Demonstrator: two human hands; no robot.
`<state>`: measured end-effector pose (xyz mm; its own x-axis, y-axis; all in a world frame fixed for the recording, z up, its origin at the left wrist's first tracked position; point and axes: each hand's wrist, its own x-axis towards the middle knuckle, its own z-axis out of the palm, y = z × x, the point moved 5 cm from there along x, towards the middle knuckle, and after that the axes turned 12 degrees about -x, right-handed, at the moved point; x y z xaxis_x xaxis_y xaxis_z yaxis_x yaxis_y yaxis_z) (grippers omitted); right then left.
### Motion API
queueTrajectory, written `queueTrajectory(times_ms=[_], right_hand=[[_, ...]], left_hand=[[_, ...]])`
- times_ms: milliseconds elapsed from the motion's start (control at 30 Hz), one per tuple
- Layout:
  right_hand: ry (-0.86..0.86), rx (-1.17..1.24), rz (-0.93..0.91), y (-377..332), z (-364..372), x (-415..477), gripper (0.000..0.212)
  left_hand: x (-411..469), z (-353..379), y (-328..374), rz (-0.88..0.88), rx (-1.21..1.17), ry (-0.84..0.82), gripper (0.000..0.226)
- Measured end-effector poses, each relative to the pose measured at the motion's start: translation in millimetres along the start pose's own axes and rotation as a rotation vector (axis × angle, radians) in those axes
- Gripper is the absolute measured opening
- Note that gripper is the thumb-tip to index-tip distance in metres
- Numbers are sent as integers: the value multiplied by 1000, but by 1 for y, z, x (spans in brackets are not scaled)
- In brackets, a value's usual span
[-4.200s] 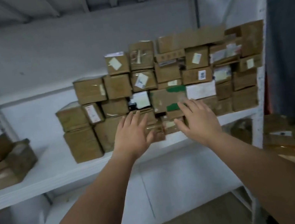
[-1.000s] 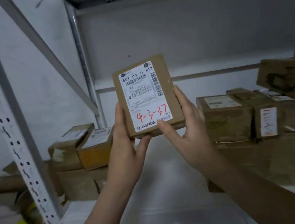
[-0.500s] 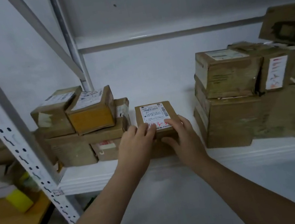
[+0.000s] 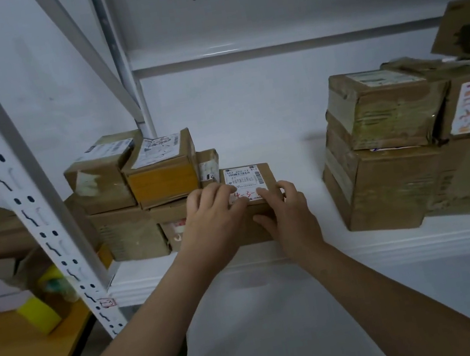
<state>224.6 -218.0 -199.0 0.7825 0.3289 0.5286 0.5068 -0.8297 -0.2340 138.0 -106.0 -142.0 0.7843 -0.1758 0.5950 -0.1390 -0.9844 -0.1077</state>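
Observation:
A small flat cardboard box (image 4: 243, 178) with a white shipping label and red handwriting lies near the front of the white shelf (image 4: 364, 252). It sits right beside a pile of boxes on its left. My left hand (image 4: 213, 215) holds its near left corner, with the fingers curled over the label. My right hand (image 4: 289, 215) holds the near right corner, fingers on top and thumb against the brown front face below. My hands hide what the box rests on.
A stack of taped cardboard boxes (image 4: 161, 174) fills the shelf's left end, and a bigger stack (image 4: 396, 182) stands at the right, with bare shelf between them. A perforated white upright (image 4: 28, 196) rises at left. Beyond it is a wooden table (image 4: 14, 354) holding a yellow item (image 4: 37, 313).
A second ago I held the box up with its label facing me. It has since come down onto the shelf beside the left stack, and both hands have stayed on it.

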Motion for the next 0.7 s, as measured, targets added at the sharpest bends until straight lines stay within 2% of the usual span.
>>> queueTrajectory(times_ms=[67, 133, 267, 367, 567, 700], right_hand=[[-22, -56, -32, -4, -1, -1, 53], [29, -23, -38, -4, -16, -5, 49], [296, 78, -49, 19, -77, -13, 34], [398, 40, 5, 54, -124, -17, 29], [406, -110, 180, 128, -184, -25, 32], [334, -170, 228, 153, -196, -18, 46]], left_hand=[[7, -5, 1, 17, -15, 9, 25], [15, -11, 3, 21, -43, 33, 23], [36, -17, 15, 29, -155, 66, 26], [57, -14, 39, 98, -227, 102, 26], [117, -7, 109, 183, -457, 172, 43], [167, -5, 140, 65, -607, 142, 62]])
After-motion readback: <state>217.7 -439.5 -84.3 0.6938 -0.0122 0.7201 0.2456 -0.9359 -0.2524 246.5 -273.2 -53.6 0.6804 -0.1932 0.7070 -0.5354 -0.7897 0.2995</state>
